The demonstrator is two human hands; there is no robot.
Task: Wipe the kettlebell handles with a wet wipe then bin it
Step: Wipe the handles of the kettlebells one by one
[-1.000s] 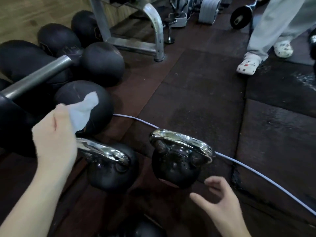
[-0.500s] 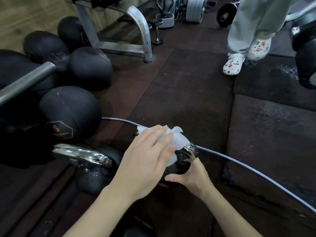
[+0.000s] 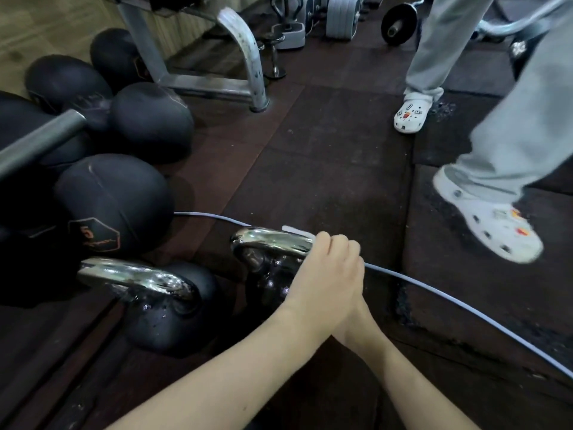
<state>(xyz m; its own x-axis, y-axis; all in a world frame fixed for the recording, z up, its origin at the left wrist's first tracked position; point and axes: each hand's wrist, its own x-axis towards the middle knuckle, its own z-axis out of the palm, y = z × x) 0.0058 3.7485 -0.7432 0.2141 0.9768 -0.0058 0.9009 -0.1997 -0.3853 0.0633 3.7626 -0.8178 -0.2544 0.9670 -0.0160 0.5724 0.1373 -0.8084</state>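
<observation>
Two black kettlebells with chrome handles stand on the dark rubber floor: the left kettlebell point(image 3: 167, 318) and the right kettlebell point(image 3: 266, 280). My left hand point(image 3: 325, 274) reaches across and is closed round the right end of the right kettlebell's handle point(image 3: 269, 240), pressing the white wet wipe point(image 3: 294, 230) on it. Only a strip of the wipe shows past my fingers. My right hand point(image 3: 353, 318) lies under my left hand against that kettlebell's right side, its fingers hidden. No bin is in view.
Black medicine balls point(image 3: 114, 200) and a steel bar point(image 3: 40, 141) crowd the left. A grey cable point(image 3: 434, 296) runs over the floor behind the kettlebells. A person in grey trousers and white clogs point(image 3: 493, 231) stands at the right. A metal bench frame point(image 3: 248, 57) stands behind.
My left hand brought the wipe down from the left onto the right kettlebell's handle and slid it to the handle's right end. My right hand went to that kettlebell's side. The person's foot stepped nearer.
</observation>
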